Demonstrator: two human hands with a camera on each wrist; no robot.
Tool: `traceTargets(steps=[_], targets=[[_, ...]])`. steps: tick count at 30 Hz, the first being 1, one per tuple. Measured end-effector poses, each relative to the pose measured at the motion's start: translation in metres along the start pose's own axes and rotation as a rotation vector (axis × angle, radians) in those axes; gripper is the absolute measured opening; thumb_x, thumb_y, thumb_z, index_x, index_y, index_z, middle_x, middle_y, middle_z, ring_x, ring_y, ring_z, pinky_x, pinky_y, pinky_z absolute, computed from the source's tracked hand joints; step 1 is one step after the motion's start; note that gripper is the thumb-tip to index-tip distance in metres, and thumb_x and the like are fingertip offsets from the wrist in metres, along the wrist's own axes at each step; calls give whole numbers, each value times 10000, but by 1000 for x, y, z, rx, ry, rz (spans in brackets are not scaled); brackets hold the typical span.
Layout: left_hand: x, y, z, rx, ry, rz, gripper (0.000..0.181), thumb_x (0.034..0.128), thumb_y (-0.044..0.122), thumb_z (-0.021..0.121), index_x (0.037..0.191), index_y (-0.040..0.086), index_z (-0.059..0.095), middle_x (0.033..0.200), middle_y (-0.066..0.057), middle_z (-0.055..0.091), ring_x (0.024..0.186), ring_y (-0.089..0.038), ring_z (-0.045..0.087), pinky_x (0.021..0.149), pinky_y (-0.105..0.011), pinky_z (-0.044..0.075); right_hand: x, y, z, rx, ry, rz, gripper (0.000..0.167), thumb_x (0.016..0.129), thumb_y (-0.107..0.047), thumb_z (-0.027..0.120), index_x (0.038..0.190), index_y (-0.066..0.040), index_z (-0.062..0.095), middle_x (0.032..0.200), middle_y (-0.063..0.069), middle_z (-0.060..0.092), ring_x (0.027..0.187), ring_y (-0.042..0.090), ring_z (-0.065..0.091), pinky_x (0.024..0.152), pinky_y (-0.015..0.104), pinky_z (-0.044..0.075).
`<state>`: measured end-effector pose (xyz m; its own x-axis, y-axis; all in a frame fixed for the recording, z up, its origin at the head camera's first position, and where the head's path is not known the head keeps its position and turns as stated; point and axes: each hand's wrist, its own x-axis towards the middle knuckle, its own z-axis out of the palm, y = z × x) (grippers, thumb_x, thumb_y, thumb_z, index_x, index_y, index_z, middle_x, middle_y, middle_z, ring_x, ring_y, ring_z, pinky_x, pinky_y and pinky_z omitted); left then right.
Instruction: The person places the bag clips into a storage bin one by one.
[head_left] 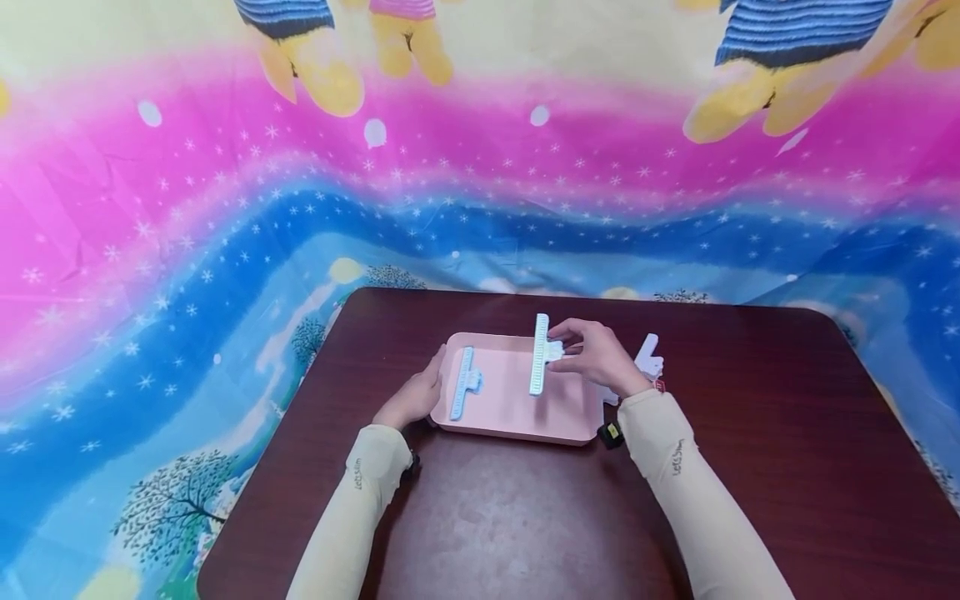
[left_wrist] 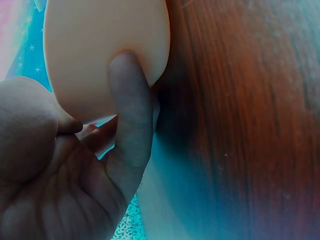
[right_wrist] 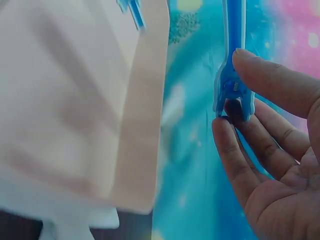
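A pink tray [head_left: 525,423] lies on the table. My left hand [head_left: 417,392] rests along its left end; a finger [left_wrist: 131,100] touches the tray's outer wall [left_wrist: 95,55] in the left wrist view. My right hand [head_left: 600,354] pinches a light-blue and white sealing clip [head_left: 538,354] by its handle, above the tray. In the right wrist view, the thumb and fingertips hold this clip [right_wrist: 234,85] near its spring. Another clip [head_left: 467,383] of the same kind lies inside the tray at its left side.
White clips [head_left: 649,357] lie on the table right of the tray, partly hidden by my right hand and the tray. The dark wooden table [head_left: 765,400] extends to both sides. A patterned cloth [head_left: 480,167] hangs behind it.
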<state>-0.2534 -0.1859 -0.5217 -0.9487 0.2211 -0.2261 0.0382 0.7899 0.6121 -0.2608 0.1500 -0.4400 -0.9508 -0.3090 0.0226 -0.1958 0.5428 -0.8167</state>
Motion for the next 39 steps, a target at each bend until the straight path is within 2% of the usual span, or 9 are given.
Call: traceTargets(steps=[4,6,15,19,23,26,34,39], targets=[[2,-1,0,10,10,3,595,1141,245,271,1687,163,47,1694,-170,279,1452,-335,454,1238,-510,316,7,-5,14,5,-21,-5,467,799,-43,883,1232,-50,708,1174,157,707,1086,313,679,984,469,567],[2,-2,0,11,11,3,594,1140,245,272,1687,158,57,1694,-171,278,1466,-337,439,1242,-513,309,10,-7,20,13,-31,-6,467,797,-35,882,1231,-49,709,1173,156,710,1087,312,681,984,468,568],[1,-1,0,16,24,50,592,1131,203,286,1685,151,85,1684,-176,294,1471,-327,431,1239,-482,318,24,-13,38,33,-69,23,440,796,-12,876,1204,-60,718,1155,143,698,1089,293,677,991,438,569],[1,-1,0,13,27,42,595,1131,203,290,1686,160,81,1674,-183,315,1436,-329,471,1224,-474,343,30,-13,47,54,-86,32,434,790,12,871,1193,-48,719,1149,144,701,1078,289,669,977,424,569],[0,-1,1,-3,15,15,599,1135,211,286,1687,175,58,1681,-181,305,1355,-338,540,1186,-493,388,37,-11,56,34,-98,27,422,767,21,880,1156,-22,722,1122,147,719,1052,271,665,947,391,569],[1,-1,1,-15,10,0,598,1139,231,281,1688,190,49,1698,-160,273,1387,-333,515,1206,-498,365,42,-10,62,4,-106,27,422,754,22,887,1141,-9,721,1111,144,727,1048,257,661,949,377,558],[1,0,1,-2,17,22,592,1136,217,280,1686,156,70,1705,-151,256,1502,-328,392,1258,-492,281,50,-5,71,-51,-143,77,442,718,11,911,1115,-25,720,1101,129,722,1033,256,643,966,392,538],[0,0,1,4,25,24,591,1136,208,282,1685,145,73,1705,-149,257,1494,-314,403,1254,-484,291,52,-4,76,-79,-179,113,463,703,-16,929,1113,-41,716,1117,117,715,1040,249,628,970,390,530]])
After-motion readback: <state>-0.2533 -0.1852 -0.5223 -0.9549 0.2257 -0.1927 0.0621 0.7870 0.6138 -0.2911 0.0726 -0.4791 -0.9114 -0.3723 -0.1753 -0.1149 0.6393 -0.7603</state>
